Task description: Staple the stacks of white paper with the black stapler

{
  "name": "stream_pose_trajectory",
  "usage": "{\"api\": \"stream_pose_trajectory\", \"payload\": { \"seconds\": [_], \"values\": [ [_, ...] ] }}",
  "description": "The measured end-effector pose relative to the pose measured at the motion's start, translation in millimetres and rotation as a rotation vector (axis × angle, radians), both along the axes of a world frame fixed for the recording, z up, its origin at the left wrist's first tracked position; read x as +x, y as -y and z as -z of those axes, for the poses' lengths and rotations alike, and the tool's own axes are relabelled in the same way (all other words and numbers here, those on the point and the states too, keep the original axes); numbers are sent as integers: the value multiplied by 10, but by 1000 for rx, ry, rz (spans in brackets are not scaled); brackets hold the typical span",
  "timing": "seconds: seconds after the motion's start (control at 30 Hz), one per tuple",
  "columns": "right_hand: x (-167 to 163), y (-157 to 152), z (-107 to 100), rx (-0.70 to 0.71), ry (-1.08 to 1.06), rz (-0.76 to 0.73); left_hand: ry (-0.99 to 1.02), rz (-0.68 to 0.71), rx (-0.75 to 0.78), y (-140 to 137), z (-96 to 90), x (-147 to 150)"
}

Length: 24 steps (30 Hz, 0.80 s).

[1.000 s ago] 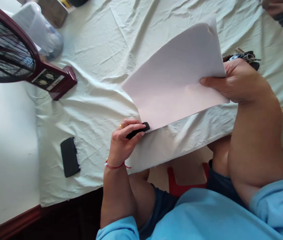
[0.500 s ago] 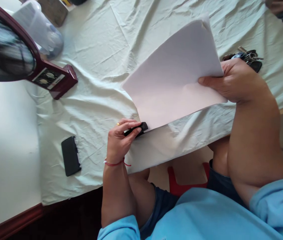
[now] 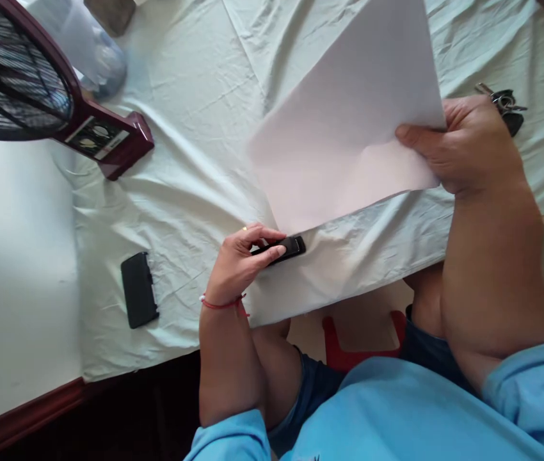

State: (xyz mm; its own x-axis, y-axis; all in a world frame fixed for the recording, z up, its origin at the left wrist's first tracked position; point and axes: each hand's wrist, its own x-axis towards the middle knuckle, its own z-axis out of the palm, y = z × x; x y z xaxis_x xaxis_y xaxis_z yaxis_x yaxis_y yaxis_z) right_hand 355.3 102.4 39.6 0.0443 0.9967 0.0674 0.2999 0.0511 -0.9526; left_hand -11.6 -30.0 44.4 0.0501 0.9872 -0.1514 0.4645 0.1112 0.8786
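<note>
My left hand [image 3: 248,256] is closed around a small black stapler [image 3: 294,246], thumb on top, low over the cloth near the table's front edge. Pinched by its right side in my right hand [image 3: 464,144] is a stack of white paper [image 3: 349,134], thumb on the upper face and fingers hidden beneath. The paper is tilted and slightly bent, its near left corner beside the stapler. I cannot tell whether that corner touches the stapler.
A pale cloth [image 3: 190,192] covers the table. Leftward lie a black phone case [image 3: 139,291] and a dark red electric mosquito racket [image 3: 123,144], with a clear plastic container [image 3: 94,51] behind. Keys [image 3: 507,105] lie beyond my right hand. A red stool [image 3: 363,352] shows below.
The stapler has come off the paper's near left corner and now shows more of its front end. The paper has shifted up and to the right with my right hand.
</note>
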Motion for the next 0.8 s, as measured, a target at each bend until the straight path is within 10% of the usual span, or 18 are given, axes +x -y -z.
{"api": "stream_pose_trajectory", "payload": {
  "seconds": [0.33,0.8],
  "values": [
    [-236,-105,70,19,-292,91,549,-666,213,5,286,-32],
    [-484,-43,60,-2,-433,-32,555,-695,140,-74,298,-15]
  ]
}}
